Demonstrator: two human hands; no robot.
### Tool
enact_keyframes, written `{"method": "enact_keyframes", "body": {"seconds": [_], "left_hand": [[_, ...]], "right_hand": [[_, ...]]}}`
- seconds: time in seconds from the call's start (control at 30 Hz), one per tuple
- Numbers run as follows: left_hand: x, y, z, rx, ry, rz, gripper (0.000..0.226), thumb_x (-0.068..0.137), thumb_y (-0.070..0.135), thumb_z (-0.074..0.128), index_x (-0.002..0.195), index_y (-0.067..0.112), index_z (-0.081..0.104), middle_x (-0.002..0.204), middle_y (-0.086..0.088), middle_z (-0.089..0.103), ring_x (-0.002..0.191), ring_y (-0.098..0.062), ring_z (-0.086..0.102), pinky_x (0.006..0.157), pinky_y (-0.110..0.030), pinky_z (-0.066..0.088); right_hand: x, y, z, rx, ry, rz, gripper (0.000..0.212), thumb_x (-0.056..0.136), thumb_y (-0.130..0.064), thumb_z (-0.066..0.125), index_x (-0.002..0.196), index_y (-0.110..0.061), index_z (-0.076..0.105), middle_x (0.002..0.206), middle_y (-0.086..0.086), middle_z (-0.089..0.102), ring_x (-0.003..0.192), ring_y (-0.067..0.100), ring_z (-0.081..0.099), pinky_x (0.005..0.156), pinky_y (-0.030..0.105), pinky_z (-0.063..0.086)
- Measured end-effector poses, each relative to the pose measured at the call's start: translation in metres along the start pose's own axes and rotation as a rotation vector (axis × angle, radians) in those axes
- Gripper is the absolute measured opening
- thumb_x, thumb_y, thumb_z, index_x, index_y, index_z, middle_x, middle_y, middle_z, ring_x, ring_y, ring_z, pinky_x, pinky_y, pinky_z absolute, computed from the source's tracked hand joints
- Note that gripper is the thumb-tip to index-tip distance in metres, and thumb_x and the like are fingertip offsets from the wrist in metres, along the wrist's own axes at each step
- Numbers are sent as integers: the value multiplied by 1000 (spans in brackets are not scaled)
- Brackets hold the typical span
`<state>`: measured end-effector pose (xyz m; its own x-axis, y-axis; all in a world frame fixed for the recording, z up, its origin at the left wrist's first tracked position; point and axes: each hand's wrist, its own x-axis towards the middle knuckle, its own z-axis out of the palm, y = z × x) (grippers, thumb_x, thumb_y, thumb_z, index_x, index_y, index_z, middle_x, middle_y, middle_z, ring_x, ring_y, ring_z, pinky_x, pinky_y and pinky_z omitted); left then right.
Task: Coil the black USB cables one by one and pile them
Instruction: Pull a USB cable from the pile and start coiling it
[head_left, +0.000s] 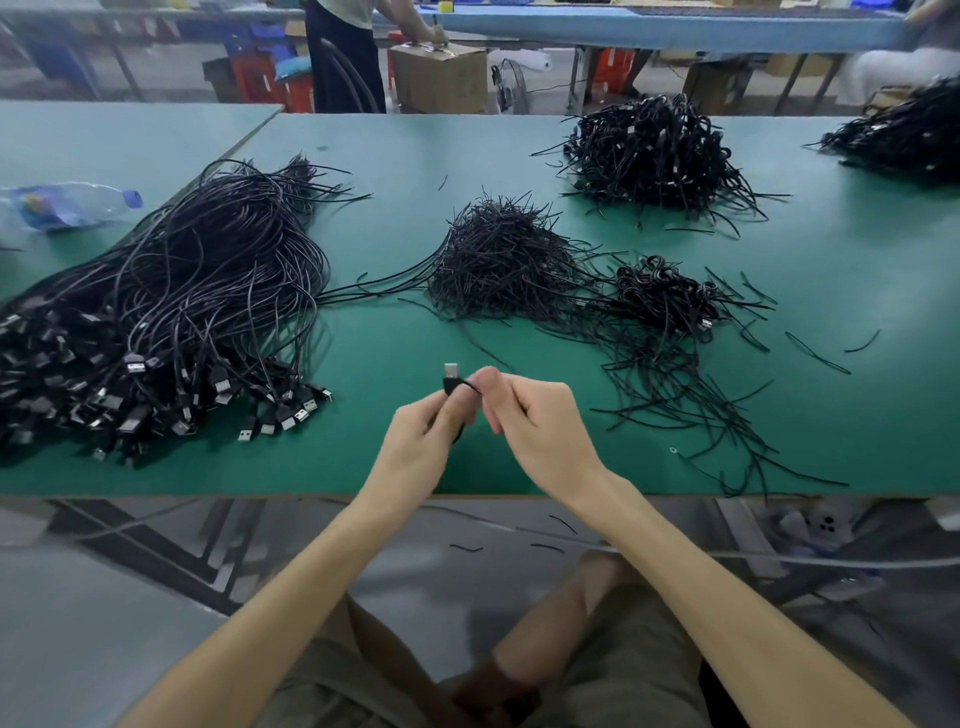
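Above the front of the green table my left hand grips a coiled black USB cable, its silver plug pointing up. My right hand pinches a thin black strand at the cable's top, right beside the left fingers. Most of the coil is hidden inside my left hand. A big bundle of uncoiled USB cables lies at the left, plugs toward me. A small pile of coiled cables sits at the right of centre.
A heap of short black ties lies mid-table, with loose ties spread to the right. Larger coiled piles sit at the back. A plastic bottle lies far left. A person stands behind by a cardboard box.
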<state>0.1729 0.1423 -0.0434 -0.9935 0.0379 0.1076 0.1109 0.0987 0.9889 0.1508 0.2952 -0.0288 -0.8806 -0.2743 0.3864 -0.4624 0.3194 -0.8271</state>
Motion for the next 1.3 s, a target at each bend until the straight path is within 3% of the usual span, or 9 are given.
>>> {"method": "enact_keyframes", "body": {"seconds": [0.13, 0.23, 0.33, 0.43, 0.6, 0.7, 0.83, 1.0, 1.3], "left_hand": [[24, 9, -9, -885, 129, -303, 44, 109, 33, 34, 124, 2, 61, 126, -12, 70, 111, -20, 69, 95, -31, 56], [33, 21, -34, -1158, 131, -343, 34, 110, 32, 36, 99, 15, 64, 80, 8, 71, 66, -5, 66, 65, -22, 58], [25, 30, -44, -1058, -113, -326, 35, 107, 34, 42, 76, 22, 53, 56, 11, 31, 46, -6, 24, 48, -19, 27], [13, 31, -40, -527, -236, -172, 37, 103, 36, 48, 72, 18, 52, 59, 7, 23, 50, -9, 19, 47, -18, 24], [3, 18, -22, 269, -375, 25, 36, 102, 28, 50, 73, 10, 62, 53, 6, 53, 46, -14, 46, 51, -23, 40], [6, 8, -15, 455, -284, 104, 30, 106, 17, 51, 87, 9, 73, 82, 1, 76, 78, -20, 71, 83, -39, 55], [10, 1, -7, 215, -35, 99, 23, 104, 19, 53, 93, 19, 72, 84, 11, 68, 82, -8, 57, 79, -24, 46], [11, 3, 3, -605, -35, -150, 35, 100, 28, 50, 106, -1, 69, 109, -10, 72, 104, -18, 67, 92, -28, 52], [16, 19, 3, -818, -70, -232, 46, 108, 37, 33, 130, 4, 58, 138, -6, 64, 127, -20, 61, 105, -33, 47]], "right_hand": [[-12, 1, 5, -170, -54, -106, 50, 108, -35, 41, 62, -15, 45, 54, -9, 43, 55, 16, 42, 67, 23, 32], [-15, 13, 4, -251, -134, -71, 55, 107, -41, 37, 64, -8, 46, 56, 7, 48, 59, 24, 43, 74, 26, 36], [-8, 25, -6, -355, -162, -59, 59, 102, -50, 35, 66, -5, 47, 57, 9, 48, 60, 24, 41, 75, 34, 37], [6, 29, -15, -506, -150, -122, 51, 98, -51, 44, 64, -13, 42, 56, -7, 34, 61, 21, 34, 69, 32, 25], [20, 27, -17, -467, -97, -82, 50, 98, -45, 57, 65, -8, 54, 58, -1, 42, 61, 18, 36, 66, 33, 20], [19, 14, -7, -279, -72, 2, 54, 102, -43, 53, 60, -10, 49, 59, 7, 55, 61, 20, 45, 68, 34, 33], [18, -1, 0, 27, 33, 96, 52, 107, -41, 46, 58, -21, 46, 56, -11, 51, 59, 12, 46, 60, 29, 35], [13, -13, 9, 100, 29, 46, 49, 108, -39, 44, 62, -20, 47, 60, -3, 48, 59, 15, 42, 60, 32, 35], [1, -9, 17, -21, -68, -5, 45, 106, -35, 48, 68, -12, 54, 63, -2, 55, 59, 9, 44, 60, 24, 35]]}}
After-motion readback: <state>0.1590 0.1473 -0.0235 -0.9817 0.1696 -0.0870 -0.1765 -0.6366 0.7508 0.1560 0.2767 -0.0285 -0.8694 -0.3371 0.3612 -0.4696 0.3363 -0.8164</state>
